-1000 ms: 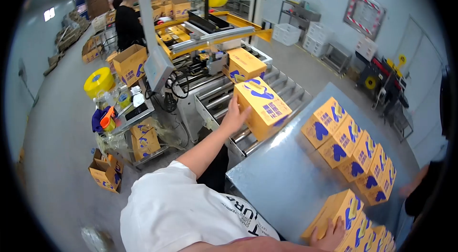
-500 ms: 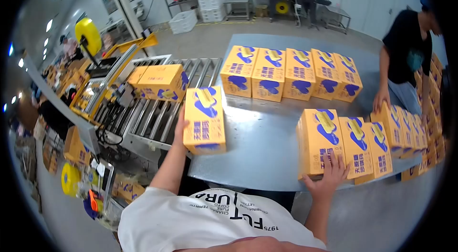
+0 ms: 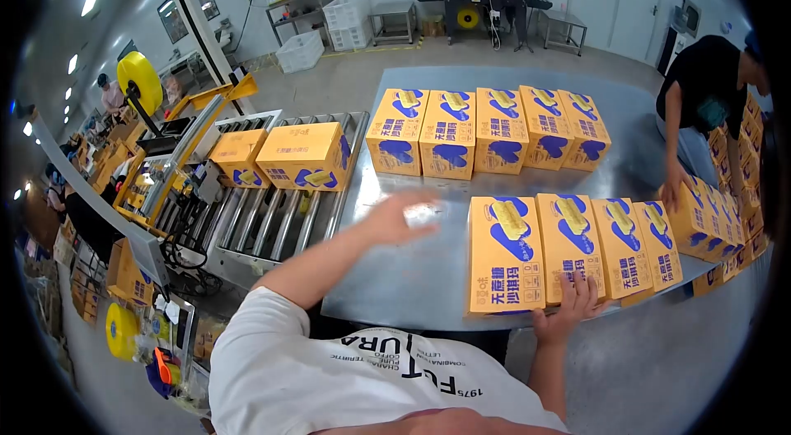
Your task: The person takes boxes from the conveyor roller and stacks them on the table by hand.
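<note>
My left hand (image 3: 402, 217) is raised over the metal table, slightly blurred, its fingers apart and nothing in them. To its right stands an orange-yellow carton (image 3: 505, 258) with blue print, at the left end of the near row. My right hand (image 3: 568, 309) lies with spread fingers against the lower front of the second carton (image 3: 573, 241) in that row, near the table's front edge. More matching cartons (image 3: 622, 241) continue the row to the right, side by side. Beyond my left hand, a back row of similar cartons (image 3: 447, 134) stands on the table.
On the left, a roller conveyor (image 3: 280, 217) carries cartons (image 3: 301, 156) up to the metal table (image 3: 387, 287). A taping machine (image 3: 177, 155) stands over it. At the right, a co-worker (image 3: 700, 105) has a hand on another group of cartons (image 3: 700, 225).
The carton my left hand held is now at the left end of the near row, and that hand has let go and come away. A conveyor carton has moved nearer the table.
</note>
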The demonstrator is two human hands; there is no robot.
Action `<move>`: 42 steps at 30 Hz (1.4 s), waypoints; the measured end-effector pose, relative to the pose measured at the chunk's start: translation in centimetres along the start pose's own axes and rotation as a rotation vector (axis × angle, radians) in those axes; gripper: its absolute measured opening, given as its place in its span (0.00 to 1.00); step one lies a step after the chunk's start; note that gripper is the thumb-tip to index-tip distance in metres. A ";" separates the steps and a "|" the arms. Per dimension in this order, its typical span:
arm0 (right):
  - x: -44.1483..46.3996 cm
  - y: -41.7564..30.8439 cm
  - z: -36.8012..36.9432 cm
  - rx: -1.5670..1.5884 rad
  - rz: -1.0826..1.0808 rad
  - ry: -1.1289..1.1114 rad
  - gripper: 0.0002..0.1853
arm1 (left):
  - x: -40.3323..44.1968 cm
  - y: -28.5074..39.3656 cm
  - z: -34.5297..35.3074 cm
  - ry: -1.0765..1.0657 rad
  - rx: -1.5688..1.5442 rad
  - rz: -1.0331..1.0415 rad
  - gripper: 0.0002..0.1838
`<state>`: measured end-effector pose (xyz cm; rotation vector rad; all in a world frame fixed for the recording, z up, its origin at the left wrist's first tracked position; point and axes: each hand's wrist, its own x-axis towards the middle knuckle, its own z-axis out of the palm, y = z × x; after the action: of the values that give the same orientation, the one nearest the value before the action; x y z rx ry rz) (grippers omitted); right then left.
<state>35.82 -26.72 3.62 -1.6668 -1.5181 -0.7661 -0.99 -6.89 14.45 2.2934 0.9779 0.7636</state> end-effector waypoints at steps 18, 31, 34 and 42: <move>-0.1 0.0 1.0 0.162 0.046 0.131 0.43 | -15.3 -14.0 -9.2 1.333 -0.583 -0.407 0.53; 1.2 -2.5 -2.9 0.227 0.160 -0.006 0.30 | -15.2 -11.9 6.6 0.100 -1.582 -0.400 0.43; 1.6 -3.3 -3.9 0.267 0.149 -0.057 0.26 | -12.3 -3.2 11.8 0.003 -1.195 -0.384 0.48; 7.2 -4.0 -7.7 0.155 0.040 -0.039 0.21 | -5.6 3.4 14.5 -0.076 -0.494 0.078 0.50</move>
<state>33.10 -29.14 14.32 -1.6004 -1.5261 -0.5819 7.02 -16.76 4.91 1.9187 0.5856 0.8349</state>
